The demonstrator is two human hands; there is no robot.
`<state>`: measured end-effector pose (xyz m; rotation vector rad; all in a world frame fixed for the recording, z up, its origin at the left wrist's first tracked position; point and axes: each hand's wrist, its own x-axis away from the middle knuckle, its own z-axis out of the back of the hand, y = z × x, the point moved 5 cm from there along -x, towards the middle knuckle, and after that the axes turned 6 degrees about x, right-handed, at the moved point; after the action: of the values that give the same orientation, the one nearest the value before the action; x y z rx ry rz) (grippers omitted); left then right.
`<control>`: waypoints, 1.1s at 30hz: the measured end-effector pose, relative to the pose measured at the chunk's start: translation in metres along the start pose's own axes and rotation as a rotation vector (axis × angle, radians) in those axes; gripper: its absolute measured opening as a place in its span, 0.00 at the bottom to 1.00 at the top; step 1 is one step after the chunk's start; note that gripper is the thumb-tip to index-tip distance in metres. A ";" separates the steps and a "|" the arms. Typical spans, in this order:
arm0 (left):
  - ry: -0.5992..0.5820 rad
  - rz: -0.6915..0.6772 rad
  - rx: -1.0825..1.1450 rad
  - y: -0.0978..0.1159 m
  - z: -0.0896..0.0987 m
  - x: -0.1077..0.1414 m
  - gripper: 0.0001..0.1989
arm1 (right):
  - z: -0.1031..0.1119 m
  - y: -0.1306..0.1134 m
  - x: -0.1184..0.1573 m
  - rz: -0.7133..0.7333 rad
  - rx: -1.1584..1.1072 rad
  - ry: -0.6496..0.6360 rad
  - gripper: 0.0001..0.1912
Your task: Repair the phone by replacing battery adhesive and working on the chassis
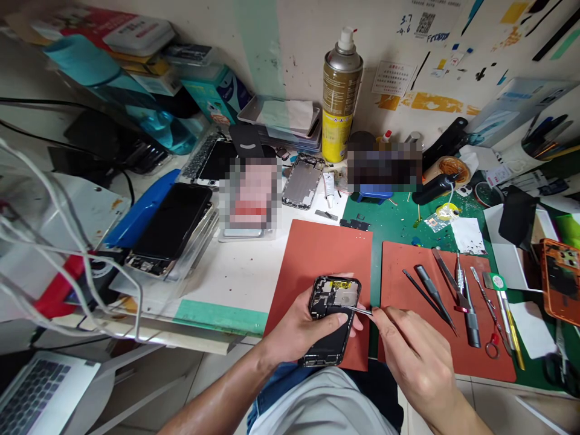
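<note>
An opened phone [330, 344] with bare inner parts showing is tilted over the lower part of an orange-red mat [317, 248]. My left hand [294, 326] is wrapped round it, thumb across the phone's middle and fingertips at its right edge. Pinched in my right hand [414, 347] is a thin metal tool [362, 311], probably tweezers, whose tip reaches the phone's inside just below the silvery plate. The tip is too small to make out whether it grips anything.
Tweezers [446, 272], a scalpel-like handle and scissors [562, 362] lie on and beside a second mat [394, 260] at right. A spray can [339, 96] stands behind. Another phone [172, 220] rests at left, near white cables [136, 290].
</note>
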<state>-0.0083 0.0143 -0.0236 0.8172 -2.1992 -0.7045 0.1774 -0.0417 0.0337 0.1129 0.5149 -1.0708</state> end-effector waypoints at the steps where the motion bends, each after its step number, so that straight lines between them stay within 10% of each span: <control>1: 0.003 -0.002 0.006 0.000 0.000 0.000 0.37 | 0.001 0.000 -0.002 0.023 0.021 -0.022 0.20; 9: -0.006 -0.018 0.020 -0.002 0.001 0.000 0.37 | 0.000 0.002 -0.017 -0.043 -0.025 -0.055 0.08; 27: -0.053 -0.030 0.083 0.008 -0.006 -0.001 0.35 | -0.009 0.001 0.000 0.136 -0.017 0.101 0.17; 33: -0.032 -0.012 0.051 0.001 0.000 0.000 0.36 | -0.010 0.001 -0.007 0.000 -0.017 -0.003 0.16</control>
<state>-0.0085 0.0156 -0.0228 0.8505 -2.2504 -0.6742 0.1720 -0.0320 0.0279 0.0961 0.5215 -1.0666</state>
